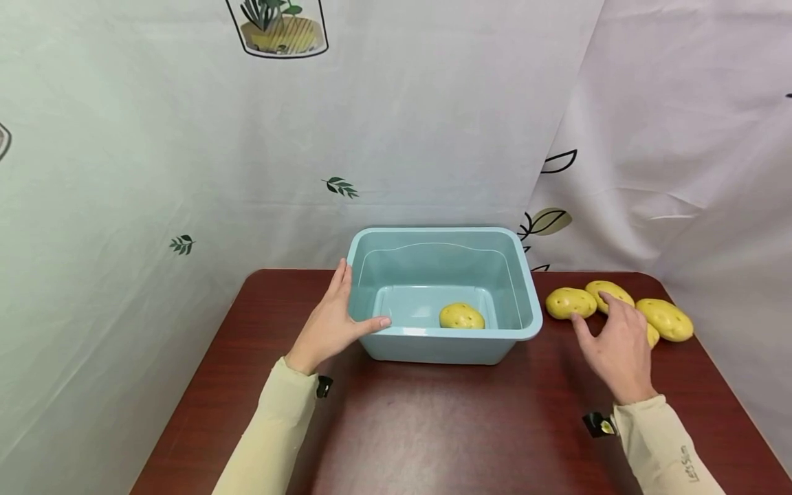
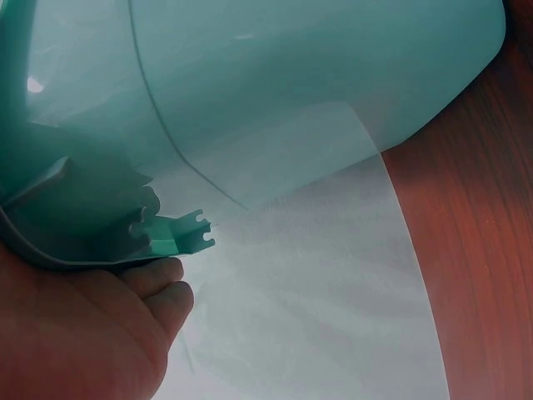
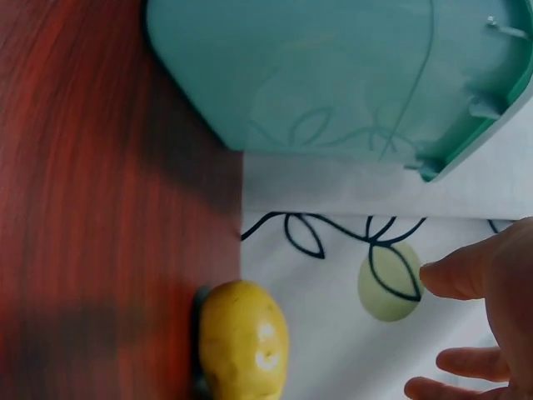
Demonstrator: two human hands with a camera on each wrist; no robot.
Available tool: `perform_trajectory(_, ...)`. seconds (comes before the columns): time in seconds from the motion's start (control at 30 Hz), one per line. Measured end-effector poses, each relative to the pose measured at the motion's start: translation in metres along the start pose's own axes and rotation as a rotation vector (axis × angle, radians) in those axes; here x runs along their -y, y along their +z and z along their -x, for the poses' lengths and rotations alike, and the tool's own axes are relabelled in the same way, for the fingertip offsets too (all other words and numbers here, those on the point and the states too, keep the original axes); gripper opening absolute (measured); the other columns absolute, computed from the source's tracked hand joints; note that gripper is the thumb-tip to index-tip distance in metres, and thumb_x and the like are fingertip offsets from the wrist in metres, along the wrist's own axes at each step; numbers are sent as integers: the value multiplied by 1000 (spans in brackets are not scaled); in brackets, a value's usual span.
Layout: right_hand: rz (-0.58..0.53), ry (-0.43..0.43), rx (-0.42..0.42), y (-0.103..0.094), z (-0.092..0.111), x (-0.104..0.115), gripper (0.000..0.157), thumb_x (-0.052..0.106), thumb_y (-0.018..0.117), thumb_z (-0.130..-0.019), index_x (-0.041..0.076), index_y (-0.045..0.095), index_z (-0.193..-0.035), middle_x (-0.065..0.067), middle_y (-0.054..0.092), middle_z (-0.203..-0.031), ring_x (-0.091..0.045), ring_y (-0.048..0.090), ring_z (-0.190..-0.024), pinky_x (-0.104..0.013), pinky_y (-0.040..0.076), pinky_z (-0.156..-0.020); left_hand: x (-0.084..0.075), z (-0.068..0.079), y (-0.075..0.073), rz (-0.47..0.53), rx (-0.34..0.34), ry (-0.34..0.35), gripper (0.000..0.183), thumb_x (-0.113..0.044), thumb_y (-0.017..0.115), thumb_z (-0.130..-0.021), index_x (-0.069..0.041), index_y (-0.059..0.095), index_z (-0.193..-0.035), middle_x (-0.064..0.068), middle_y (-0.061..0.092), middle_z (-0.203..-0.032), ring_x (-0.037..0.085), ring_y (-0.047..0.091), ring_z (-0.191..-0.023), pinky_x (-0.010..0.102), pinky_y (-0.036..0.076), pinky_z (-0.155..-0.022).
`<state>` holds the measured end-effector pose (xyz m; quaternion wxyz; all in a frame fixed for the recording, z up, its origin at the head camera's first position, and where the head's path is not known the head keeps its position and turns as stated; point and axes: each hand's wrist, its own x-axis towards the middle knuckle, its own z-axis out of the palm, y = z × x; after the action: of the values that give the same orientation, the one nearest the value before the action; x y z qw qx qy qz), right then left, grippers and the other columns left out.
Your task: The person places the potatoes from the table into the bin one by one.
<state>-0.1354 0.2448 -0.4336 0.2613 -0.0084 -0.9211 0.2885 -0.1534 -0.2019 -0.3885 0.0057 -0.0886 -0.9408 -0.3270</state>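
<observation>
A light blue plastic basin (image 1: 433,350) stands on the table with one yellow potato (image 1: 462,316) on its floor. At the basin's near left corner is my left hand (image 1: 334,317). Its fingers lie straight along the left rim and its thumb rests at the front rim. In the left wrist view, the fingers (image 2: 169,307) touch the rim from beneath. My right hand (image 1: 619,344) is over a group of potatoes on the right, thumb and fingers spread, holding nothing. A left potato (image 1: 569,303), a back potato (image 1: 606,291) and a right potato (image 1: 665,320) surround it; another is partly hidden beneath.
The dark red wooden table (image 1: 421,426) has rounded far corners. A pale printed cloth (image 1: 433,124) hangs right behind it and along both sides. The basin's far side is close to the cloth.
</observation>
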Motion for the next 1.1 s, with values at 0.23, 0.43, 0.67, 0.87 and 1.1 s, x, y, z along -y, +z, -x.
perform_trajectory(0.23,49,122,35,0,1,-11,59,19,70,-90,-14,50,-135,-41,49,-129,-58,38,-122,-65,29,-102,1,0,-1,1,2,-2,131,-85,63,-73,-10,3,-162,-11,-11,-167,22,17,-153,52,37,-111)
perform_trajectory(0.43,65,185,44,1,2,-19,59,20,69,-90,-13,50,-134,-40,47,-132,-58,37,-123,-64,32,-99,2,1,-1,2,2,1,130,-84,63,-73,-11,3,-162,-11,-11,-167,23,17,-153,52,37,-111)
perform_trajectory(0.67,93,238,91,4,2,-32,58,23,65,-93,-12,48,-137,-40,42,-137,-58,32,-126,-67,33,-97,3,0,0,8,-5,9,127,-78,68,-76,-11,3,-162,-11,-10,-167,24,20,-152,53,37,-111)
perform_trajectory(0.87,96,252,71,6,0,-39,59,23,67,-91,-13,49,-135,-42,39,-138,-60,30,-127,-67,28,-101,3,0,0,7,-4,4,129,-83,64,-73,-12,3,-162,-12,-10,-167,24,20,-152,53,37,-111)
perform_trajectory(1.1,105,329,94,5,0,-45,66,27,67,-91,-14,45,-138,-43,32,-143,-60,23,-135,-72,20,-104,3,-1,1,13,-9,7,130,-84,64,-73,-12,4,-162,-13,-9,-167,24,21,-152,52,38,-111)
